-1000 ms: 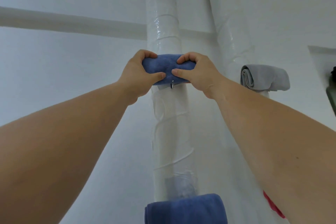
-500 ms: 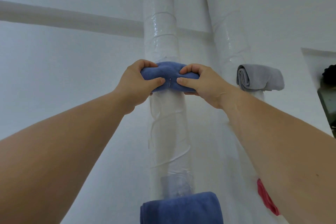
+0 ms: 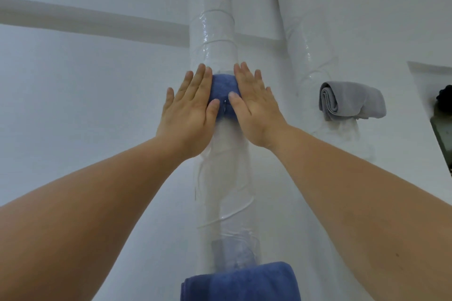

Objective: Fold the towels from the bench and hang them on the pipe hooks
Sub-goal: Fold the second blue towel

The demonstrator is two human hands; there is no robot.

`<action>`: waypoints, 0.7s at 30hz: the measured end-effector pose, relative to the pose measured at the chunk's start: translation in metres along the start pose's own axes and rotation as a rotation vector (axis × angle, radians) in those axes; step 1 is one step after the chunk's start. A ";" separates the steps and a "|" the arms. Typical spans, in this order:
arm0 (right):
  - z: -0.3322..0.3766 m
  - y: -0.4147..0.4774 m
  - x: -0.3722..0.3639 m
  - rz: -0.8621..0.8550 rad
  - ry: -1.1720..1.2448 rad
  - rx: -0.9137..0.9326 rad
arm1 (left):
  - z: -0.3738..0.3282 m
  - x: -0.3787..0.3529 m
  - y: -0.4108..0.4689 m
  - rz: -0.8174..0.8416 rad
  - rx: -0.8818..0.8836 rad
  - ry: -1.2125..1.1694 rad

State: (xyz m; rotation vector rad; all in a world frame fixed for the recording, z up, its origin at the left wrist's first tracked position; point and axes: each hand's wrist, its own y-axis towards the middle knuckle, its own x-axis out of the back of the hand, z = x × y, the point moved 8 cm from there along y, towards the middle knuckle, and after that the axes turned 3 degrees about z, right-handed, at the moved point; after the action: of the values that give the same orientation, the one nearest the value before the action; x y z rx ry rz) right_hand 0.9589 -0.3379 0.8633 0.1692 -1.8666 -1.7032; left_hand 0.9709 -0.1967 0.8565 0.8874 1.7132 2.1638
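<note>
A folded blue towel [image 3: 223, 89] sits on a small metal hook [image 3: 225, 106] on the middle white wrapped pipe [image 3: 215, 32]. My left hand [image 3: 189, 115] lies flat on the towel's left side with straight fingers. My right hand [image 3: 254, 110] lies flat on its right side, the thumb beside the hook tip. Most of the towel is hidden under both palms. A second folded blue towel [image 3: 241, 282] hangs lower on the same pipe. A folded grey towel [image 3: 351, 101] hangs on the right pipe [image 3: 303, 39].
A white wall [image 3: 73, 105] with a horizontal ledge [image 3: 93, 23] stands behind the pipes. A dark object [image 3: 444, 102] shows at the far right edge.
Both hands have released their pinch on the blue towel and now lie flat over it with fingers straight. The towel sits pushed down on the hook.
</note>
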 end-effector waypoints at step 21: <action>-0.011 0.000 -0.008 -0.118 0.038 -0.045 | 0.006 -0.010 0.002 -0.014 -0.017 -0.033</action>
State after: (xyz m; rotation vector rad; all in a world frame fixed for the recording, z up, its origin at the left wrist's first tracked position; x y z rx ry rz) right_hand 0.9710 -0.3433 0.8607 0.2968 -1.8212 -1.8064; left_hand 0.9826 -0.1981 0.8562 0.8984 1.6778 2.1396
